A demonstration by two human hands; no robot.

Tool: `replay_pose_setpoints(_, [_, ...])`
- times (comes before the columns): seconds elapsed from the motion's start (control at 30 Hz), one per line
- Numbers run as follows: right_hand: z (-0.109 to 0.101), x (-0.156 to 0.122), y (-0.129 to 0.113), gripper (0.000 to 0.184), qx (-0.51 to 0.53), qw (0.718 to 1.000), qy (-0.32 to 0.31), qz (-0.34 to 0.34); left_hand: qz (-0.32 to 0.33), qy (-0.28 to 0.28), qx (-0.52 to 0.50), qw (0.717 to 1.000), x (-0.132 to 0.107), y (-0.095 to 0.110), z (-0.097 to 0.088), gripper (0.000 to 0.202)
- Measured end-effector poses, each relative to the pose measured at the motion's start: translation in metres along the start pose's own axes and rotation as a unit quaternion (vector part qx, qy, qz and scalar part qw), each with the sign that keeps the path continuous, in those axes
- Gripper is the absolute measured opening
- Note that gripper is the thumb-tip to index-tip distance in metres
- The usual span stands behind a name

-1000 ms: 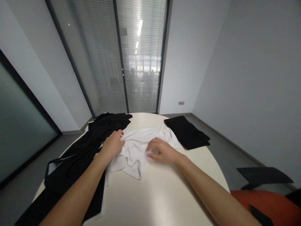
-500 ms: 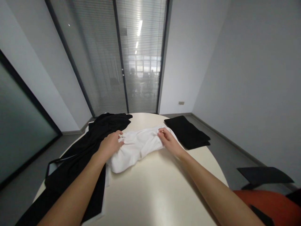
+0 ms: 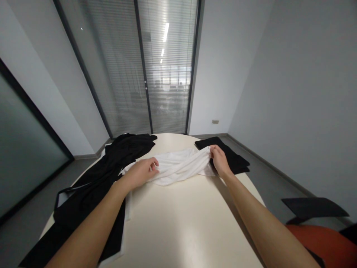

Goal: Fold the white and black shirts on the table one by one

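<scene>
A white garment (image 3: 181, 165) is stretched between my two hands, just above the round cream table (image 3: 178, 223). My left hand (image 3: 142, 173) is closed on its left end. My right hand (image 3: 219, 160) pinches its right end, close to a folded black cloth (image 3: 231, 158). The white fabric sags in the middle and touches the tabletop.
A heap of loose black clothing (image 3: 92, 186) covers the left side of the table and hangs over its edge. An orange chair with a black armrest (image 3: 312, 208) stands at the lower right. Glass doors with blinds (image 3: 156, 74) close the far side.
My right hand moved to the right and away with the garment's end. The bunched white cloth has been pulled out into a long band. My left hand shifted slightly right.
</scene>
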State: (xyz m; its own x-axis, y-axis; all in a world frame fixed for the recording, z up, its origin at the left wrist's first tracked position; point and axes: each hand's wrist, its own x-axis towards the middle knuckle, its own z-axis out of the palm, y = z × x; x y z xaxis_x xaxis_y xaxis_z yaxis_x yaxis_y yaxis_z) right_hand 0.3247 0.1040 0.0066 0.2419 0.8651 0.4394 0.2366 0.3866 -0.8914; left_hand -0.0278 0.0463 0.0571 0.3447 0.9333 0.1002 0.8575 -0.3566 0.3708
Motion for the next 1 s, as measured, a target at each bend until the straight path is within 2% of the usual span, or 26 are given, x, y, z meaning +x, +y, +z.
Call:
replay_pose_setpoints(0.07, [0.000,-0.001,-0.002,0.026,-0.017,1.000,0.010,-0.010,0.055,-0.091,-0.040,0.994,-0.003,0.007,0.010,0.021])
replay_pose_setpoints(0.13, [0.000,-0.001,-0.004,0.031,-0.030,0.999,0.020,-0.016,0.080,-0.113,-0.025,0.990,-0.006,0.011,0.018,0.027])
replay_pose_setpoints(0.3, [-0.002,-0.002,-0.007,0.037,-0.024,0.999,0.033,-0.034,0.073,-0.064,0.051,0.994,-0.009,0.012,0.028,0.047])
replay_pose_setpoints(0.43, [-0.002,-0.002,-0.009,0.041,-0.033,0.999,0.031,-0.027,0.055,-0.037,0.063,0.996,-0.007,0.012,0.032,0.059])
replay_pose_setpoints(0.53, [-0.001,-0.004,-0.011,0.046,-0.017,1.000,0.017,0.007,0.057,-0.036,0.078,0.995,-0.005,0.015,0.035,0.049])
replay_pose_setpoints(0.67, [0.003,-0.008,-0.015,0.044,0.013,0.999,-0.002,0.045,0.073,-0.033,0.113,0.990,-0.003,0.022,0.032,0.019])
replay_pose_setpoints(0.8, [0.005,-0.010,-0.012,0.045,-0.056,0.997,-0.006,0.057,0.071,0.005,0.137,0.988,-0.004,0.032,0.018,0.022])
replay_pose_setpoints(0.9, [0.004,-0.008,-0.006,0.044,-0.100,0.995,0.003,0.029,0.037,0.030,0.134,0.990,-0.006,0.037,0.010,0.023])
replay_pose_setpoints(1.0, [0.003,-0.006,-0.002,0.042,-0.111,0.994,0.013,-0.001,0.030,0.029,0.116,0.992,-0.006,0.036,0.010,0.021])
